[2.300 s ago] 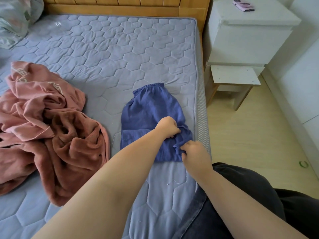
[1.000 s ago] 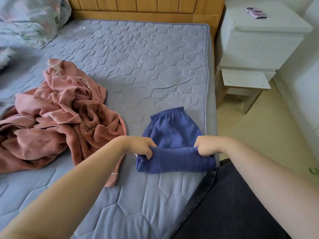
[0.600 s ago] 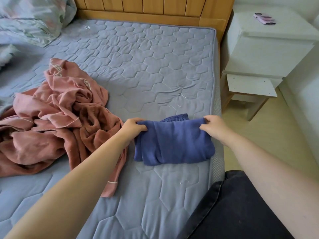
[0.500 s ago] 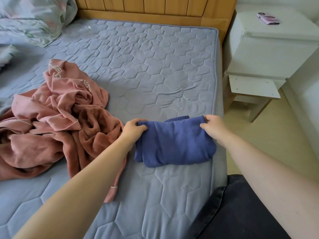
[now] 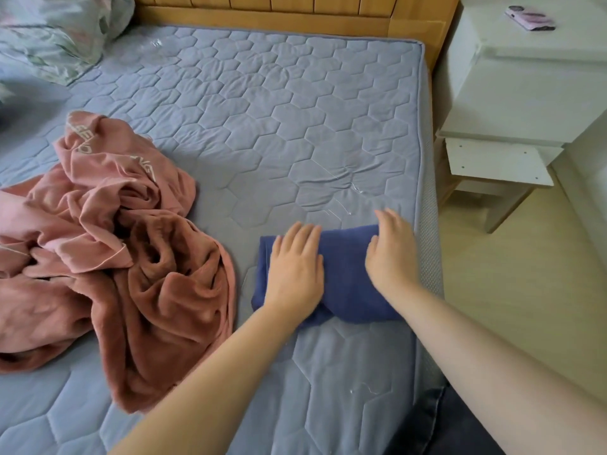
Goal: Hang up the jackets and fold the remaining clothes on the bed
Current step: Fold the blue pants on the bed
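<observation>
- Two flat hands, left hand [image 5: 295,267] and right hand [image 5: 392,254], fingers straight, pressed on the folded dark-blue soft knit garment [image 5: 346,277].
- It lay near the right edge of the grey hexagon-quilted mattress [image 5: 279,126].
- Beside it sprawled a crumpled pink fleece garment [image 5: 115,257].

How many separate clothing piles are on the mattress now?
2. A folded blue garment lies near the mattress's right edge, with the left hand and right hand flat on it. A crumpled pink heap lies to the left and may hold several garments.
</observation>
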